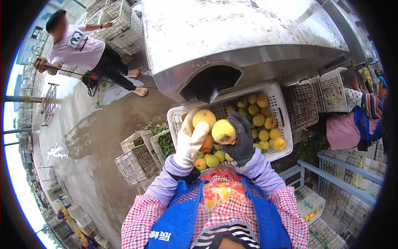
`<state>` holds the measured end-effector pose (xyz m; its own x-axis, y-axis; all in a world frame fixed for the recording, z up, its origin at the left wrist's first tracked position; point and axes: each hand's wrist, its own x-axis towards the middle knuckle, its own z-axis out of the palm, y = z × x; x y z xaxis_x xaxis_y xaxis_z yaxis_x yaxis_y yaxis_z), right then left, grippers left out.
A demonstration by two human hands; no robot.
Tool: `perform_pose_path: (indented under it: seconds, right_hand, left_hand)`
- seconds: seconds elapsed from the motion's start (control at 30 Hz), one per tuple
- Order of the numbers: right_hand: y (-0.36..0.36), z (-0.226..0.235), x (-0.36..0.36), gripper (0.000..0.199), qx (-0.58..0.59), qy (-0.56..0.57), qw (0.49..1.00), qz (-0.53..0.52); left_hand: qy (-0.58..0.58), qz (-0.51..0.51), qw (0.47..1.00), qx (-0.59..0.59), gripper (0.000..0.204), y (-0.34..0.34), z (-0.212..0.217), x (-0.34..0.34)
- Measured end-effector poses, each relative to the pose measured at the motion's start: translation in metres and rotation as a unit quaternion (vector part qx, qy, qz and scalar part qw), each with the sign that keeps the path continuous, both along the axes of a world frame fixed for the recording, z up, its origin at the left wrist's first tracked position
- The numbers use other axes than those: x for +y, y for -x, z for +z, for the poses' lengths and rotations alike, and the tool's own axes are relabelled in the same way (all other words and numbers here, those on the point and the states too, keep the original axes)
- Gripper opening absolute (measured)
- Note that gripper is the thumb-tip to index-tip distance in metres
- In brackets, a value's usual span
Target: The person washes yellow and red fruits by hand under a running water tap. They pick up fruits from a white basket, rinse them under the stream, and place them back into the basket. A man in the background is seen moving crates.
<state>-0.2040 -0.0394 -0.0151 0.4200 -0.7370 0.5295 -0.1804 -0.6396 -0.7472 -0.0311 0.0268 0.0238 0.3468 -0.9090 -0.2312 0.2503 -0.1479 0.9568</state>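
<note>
Left hand [190, 143]: upright, curled around orange peach [204, 119]
Right hand [242, 140]: close beside, clasping yellow peach [222, 130]
Crate [285, 133]: beneath both

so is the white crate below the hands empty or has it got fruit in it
The white crate holds fruit: yellow, greenish and orange pieces lie in it. Cannot tell how deep they go.

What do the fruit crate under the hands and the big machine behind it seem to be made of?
Crate: probably moulded plastic, dull off-white, judging by regular holes and rounded corners.
Machine: seemingly sheet metal, perhaps stainless steel; its grey front shines.
</note>
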Motion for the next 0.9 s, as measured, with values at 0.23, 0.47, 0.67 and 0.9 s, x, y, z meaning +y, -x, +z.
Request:
perform_pose_path:
  seconds: [0.23,0.47,0.67,0.9]
  right_hand:
    - [-0.004,0.014,0.005,0.090,-0.006,-0.007,1.000,-0.021]
    - [-0.001,-0.001,0.015,0.097,-0.166,-0.374,0.905,0.115]
    - [-0.005,0.004,0.007,0.096,-0.225,-0.401,0.880,0.118]
    - [-0.006,0.004,0.004,0.091,0.050,-0.196,0.979,0.019]
  left_hand:
    - [0.060,0.036,0.995,-0.074,0.060,0.002,0.025,0.004]
    - [0.057,0.042,0.996,-0.061,0.061,-0.005,0.015,0.001]
    - [-0.028,0.031,0.997,-0.072,0.056,-0.005,0.009,0.003]
    - [0.004,0.053,0.997,-0.052,0.056,-0.003,0.008,0.000]
